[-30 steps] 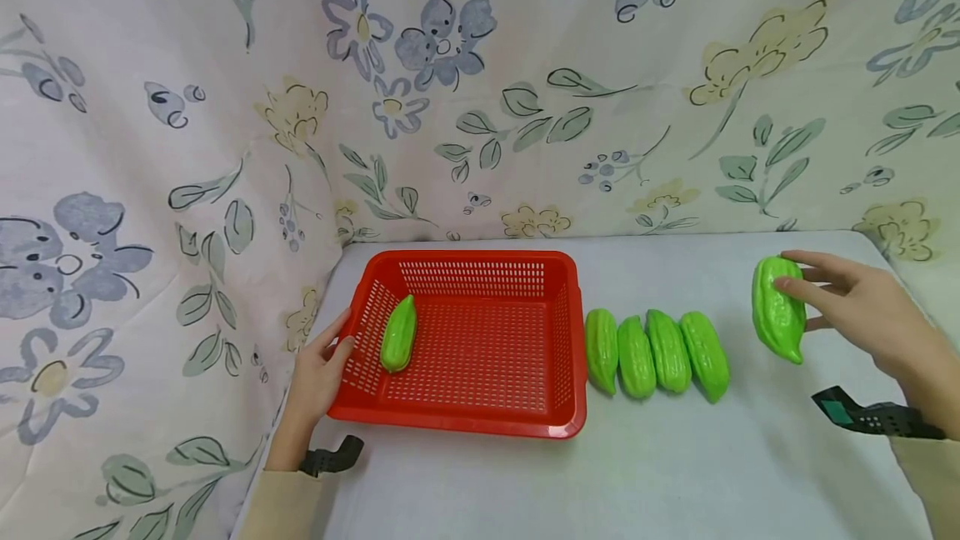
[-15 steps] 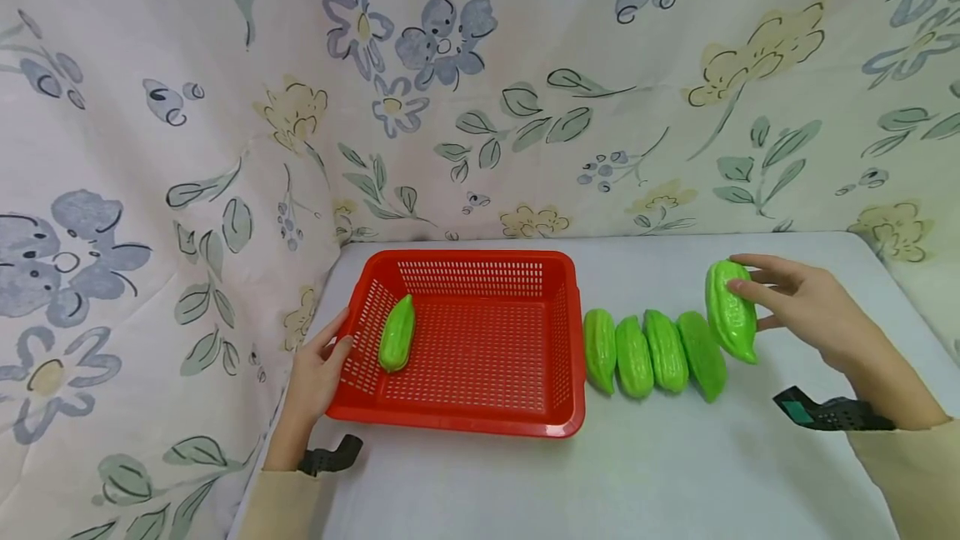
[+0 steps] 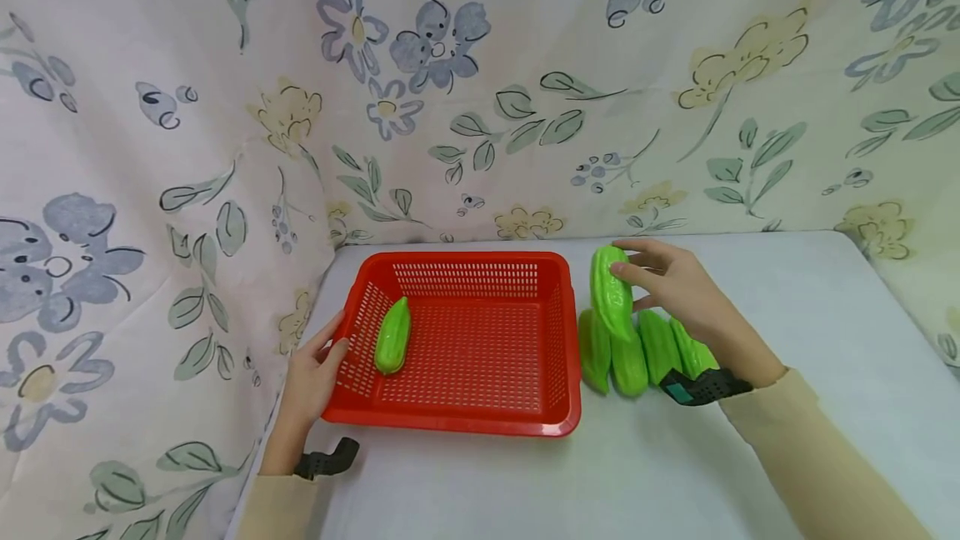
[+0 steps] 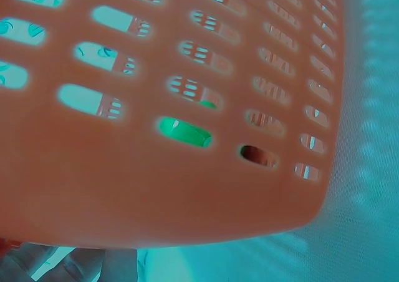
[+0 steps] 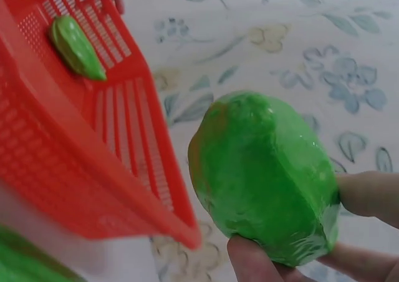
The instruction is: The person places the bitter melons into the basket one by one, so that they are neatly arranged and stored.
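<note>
Head view, nearest first: the left hand rests with straight fingers against the left wall of the red basket, gripping nothing. One green gourd lies inside, against that wall. Further right, the right hand pinches a second gourd between fingers and thumb (lifted, tilted) just above the row of gourds on the white surface, beside the basket's right rim. Behind hangs the floral cloth.
</note>
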A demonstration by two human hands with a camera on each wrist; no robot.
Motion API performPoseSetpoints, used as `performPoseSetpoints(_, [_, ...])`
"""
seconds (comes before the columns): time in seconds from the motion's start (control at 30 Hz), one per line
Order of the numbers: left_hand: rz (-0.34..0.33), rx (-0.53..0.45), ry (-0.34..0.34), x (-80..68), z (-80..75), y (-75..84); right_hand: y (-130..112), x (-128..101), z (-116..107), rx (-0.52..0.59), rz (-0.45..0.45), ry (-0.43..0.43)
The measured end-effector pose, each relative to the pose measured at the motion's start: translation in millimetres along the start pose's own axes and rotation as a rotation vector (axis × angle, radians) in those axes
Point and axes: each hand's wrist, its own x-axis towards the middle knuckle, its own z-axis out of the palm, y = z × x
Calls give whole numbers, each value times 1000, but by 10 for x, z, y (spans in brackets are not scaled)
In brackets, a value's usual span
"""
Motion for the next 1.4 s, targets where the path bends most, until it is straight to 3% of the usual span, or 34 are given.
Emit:
performPoseSetpoints(0.57, [-4, 14, -10, -2, -14, 11, -345, 524, 934, 204, 31, -117])
performPoseSetpoints(0.73, [-4, 7, -9, 3, -12, 13, -485, 645, 1216, 203, 51, -147])
performPoseSetpoints(0.9, [-3, 7, -4, 0, -4, 12, -627, 735, 1483, 218, 54, -160])
performPoseSetpoints(1.17, [17, 5, -4, 8, -14, -11, -743, 861, 1907, 361, 32, -220])
performPoseSetpoints(1.4, [19, 5, 4, 21, -7, -18, -830, 925, 2189, 412, 47, -242])
